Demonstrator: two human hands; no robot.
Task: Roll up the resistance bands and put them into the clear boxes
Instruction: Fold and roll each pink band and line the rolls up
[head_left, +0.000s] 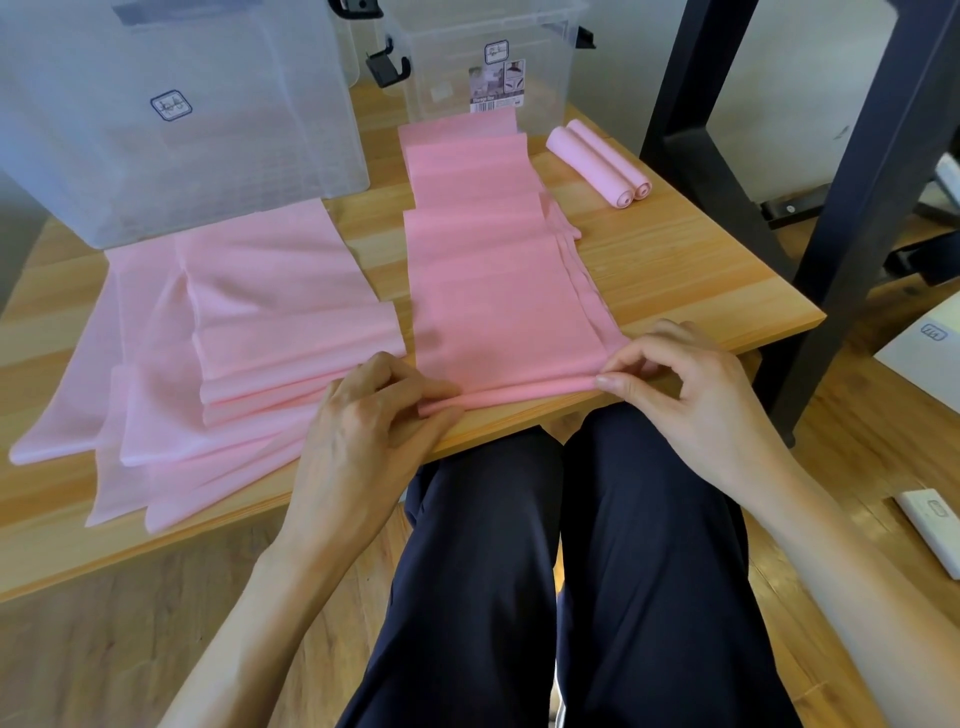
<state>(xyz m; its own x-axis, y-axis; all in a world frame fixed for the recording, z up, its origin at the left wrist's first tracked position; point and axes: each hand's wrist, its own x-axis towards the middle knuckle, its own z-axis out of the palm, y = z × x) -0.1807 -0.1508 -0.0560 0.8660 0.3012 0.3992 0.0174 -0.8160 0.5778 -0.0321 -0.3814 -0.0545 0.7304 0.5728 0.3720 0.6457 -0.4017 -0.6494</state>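
A long pink resistance band (493, 280) lies flat on the wooden table (675, 270), running from the near edge toward the boxes. Its near end is curled into a thin roll (519, 395). My left hand (374, 415) pinches the roll's left end and my right hand (675, 374) pinches its right end. Two rolled pink bands (597, 163) lie side by side at the back right. A loose pile of flat pink bands (223, 338) covers the table's left half. A large clear box (171, 104) stands at the back left and a smaller clear box (483, 57) behind the long band.
A black metal frame (852, 171) rises just right of the table. A white box (924, 353) and a small white device (930, 530) lie on the wooden floor at right. My legs in dark trousers (571, 571) sit under the table's near edge.
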